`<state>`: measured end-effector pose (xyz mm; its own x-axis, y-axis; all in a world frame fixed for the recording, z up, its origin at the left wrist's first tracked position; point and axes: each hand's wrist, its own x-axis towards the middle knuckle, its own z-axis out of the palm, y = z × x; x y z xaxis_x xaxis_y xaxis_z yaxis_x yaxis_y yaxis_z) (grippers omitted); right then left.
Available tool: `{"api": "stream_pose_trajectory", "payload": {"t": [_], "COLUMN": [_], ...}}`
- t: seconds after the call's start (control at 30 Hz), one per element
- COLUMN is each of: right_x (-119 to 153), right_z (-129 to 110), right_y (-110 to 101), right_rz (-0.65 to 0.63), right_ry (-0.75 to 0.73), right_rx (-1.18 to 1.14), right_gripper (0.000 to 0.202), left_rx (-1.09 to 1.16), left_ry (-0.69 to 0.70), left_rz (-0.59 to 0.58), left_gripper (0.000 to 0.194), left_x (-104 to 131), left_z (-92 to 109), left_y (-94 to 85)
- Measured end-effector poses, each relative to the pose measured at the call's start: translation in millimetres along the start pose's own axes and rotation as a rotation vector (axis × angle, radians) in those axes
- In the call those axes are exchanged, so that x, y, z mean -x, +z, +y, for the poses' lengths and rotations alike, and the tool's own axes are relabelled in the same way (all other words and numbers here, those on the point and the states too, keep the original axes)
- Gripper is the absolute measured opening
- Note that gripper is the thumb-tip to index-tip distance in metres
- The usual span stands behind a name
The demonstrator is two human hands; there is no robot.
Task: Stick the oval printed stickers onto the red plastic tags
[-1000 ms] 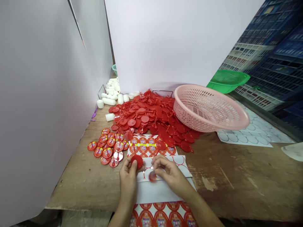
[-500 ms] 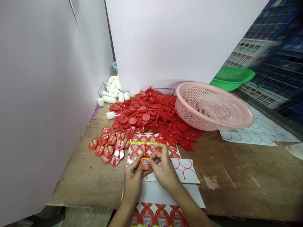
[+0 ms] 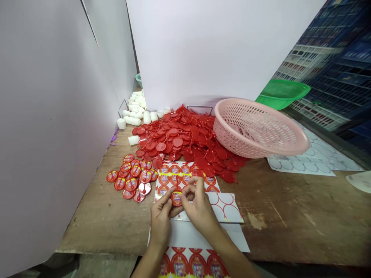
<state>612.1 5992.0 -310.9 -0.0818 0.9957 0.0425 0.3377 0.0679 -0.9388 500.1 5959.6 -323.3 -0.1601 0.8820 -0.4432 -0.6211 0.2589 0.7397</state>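
Over the sticker sheet, my left hand [image 3: 161, 216] grips a red plastic disc [image 3: 176, 198] by its left side. The disc carries a round printed sticker on its face, and a thin red stem rises from its top. My right hand [image 3: 197, 204] is closed at the disc's right edge, thumb against the sticker. Under and behind the hands lies a sheet of round red stickers [image 3: 162, 190], its near part folded over to show white paper with red circle outlines [image 3: 223, 204]. Stickered discs [image 3: 131, 184] are heaped to the left.
Behind the hands spreads a large pile of plain red discs [image 3: 185, 135], with a pink basket [image 3: 261, 150] at its right. White plastic cups [image 3: 132, 121] lie at the back left. Pale panels [image 3: 203, 50] stand behind and left. Used sheets [image 3: 298, 166] lie at right.
The whole view has shifted slightly. Both hands stay on the disc, with the right thumb still pressed at its edge; nothing has been let go.
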Motion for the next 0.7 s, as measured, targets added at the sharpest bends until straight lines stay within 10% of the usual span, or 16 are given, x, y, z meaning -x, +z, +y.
{"api": "stream_pose_trajectory", "payload": {"t": [0.5,0.7], "right_x": [9,-6], "right_z": [-8,-1], "right_y": [4,-17], "right_rz": [0.094,-0.176], "right_ry": [-0.053,0.018], "right_rx": [0.332,0.055], "right_gripper": [0.021,0.019], "left_rx": [-0.248,-0.17], "left_ry": [0.174,0.059], "left_rz": [0.072,0.05], "left_gripper": [0.039,0.052], "left_x": [2,6], "left_z": [-4,-2], "left_y": [3.5,5.8]}}
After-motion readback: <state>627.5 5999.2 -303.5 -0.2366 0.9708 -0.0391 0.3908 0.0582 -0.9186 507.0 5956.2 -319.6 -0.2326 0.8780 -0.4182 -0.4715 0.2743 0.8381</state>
